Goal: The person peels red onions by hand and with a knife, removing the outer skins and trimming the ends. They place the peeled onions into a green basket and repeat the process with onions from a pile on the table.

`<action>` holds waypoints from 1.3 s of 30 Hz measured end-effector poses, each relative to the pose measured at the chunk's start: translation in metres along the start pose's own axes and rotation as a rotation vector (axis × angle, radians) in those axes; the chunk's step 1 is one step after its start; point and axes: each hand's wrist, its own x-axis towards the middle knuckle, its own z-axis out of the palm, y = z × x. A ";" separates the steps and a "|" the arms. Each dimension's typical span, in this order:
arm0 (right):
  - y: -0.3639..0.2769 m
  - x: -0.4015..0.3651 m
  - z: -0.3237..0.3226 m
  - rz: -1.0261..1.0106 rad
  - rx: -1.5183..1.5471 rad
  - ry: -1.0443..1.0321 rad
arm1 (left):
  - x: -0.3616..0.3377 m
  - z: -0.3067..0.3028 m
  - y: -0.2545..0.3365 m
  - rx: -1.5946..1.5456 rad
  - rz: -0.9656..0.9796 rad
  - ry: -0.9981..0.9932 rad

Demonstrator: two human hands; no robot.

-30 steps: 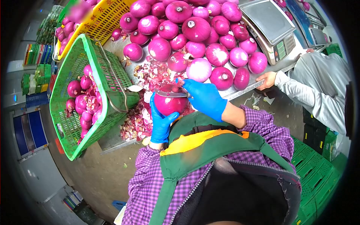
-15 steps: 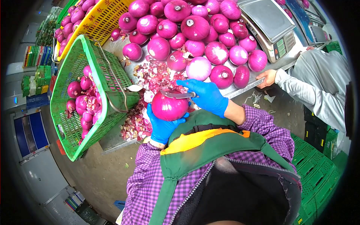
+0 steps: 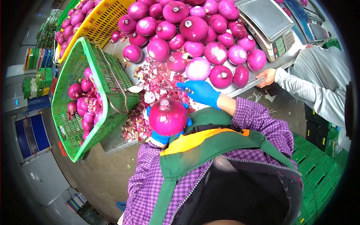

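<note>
A large, shiny red onion (image 3: 167, 119) rests in my left hand (image 3: 161, 138), whose blue-gloved fingers wrap it from below and both sides. Its stem end points up and away from me. My right hand (image 3: 205, 93), also gloved in blue, grips a knife (image 3: 174, 89) with the blade pointing left, just beyond the onion and apart from it. Beneath the blade lie loose onion skins and trimmings (image 3: 152, 80) on the metal table (image 3: 116, 48). Many red onions (image 3: 215, 53) are piled behind them.
At left stands a green crate (image 3: 80, 45) with several small onions; a yellow crate (image 3: 95, 22) is behind it. A scale (image 3: 266, 18) sits at the back right. Another person's hand (image 3: 267, 77) touches the table edge. Green crates (image 3: 318, 176) are stacked at lower right.
The onion has been turned so its stem end faces up. The knife has lifted off the onion and moved slightly away, with my right hand shifting a little left.
</note>
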 end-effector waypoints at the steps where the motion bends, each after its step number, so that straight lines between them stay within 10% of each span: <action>1: 0.001 -0.002 0.004 -0.015 0.103 0.000 | 0.001 0.002 -0.007 -0.070 0.086 0.066; 16: -0.005 -0.055 -0.033 0.192 -0.138 -0.342 | 0.114 0.067 0.045 0.656 0.534 0.491; 26: 0.022 -0.076 -0.050 0.320 -0.032 -0.306 | 0.193 0.048 0.049 2.314 0.717 0.669; 39: 0.032 -0.073 -0.045 0.249 -0.047 -0.308 | 0.201 -0.001 0.058 2.553 0.767 0.725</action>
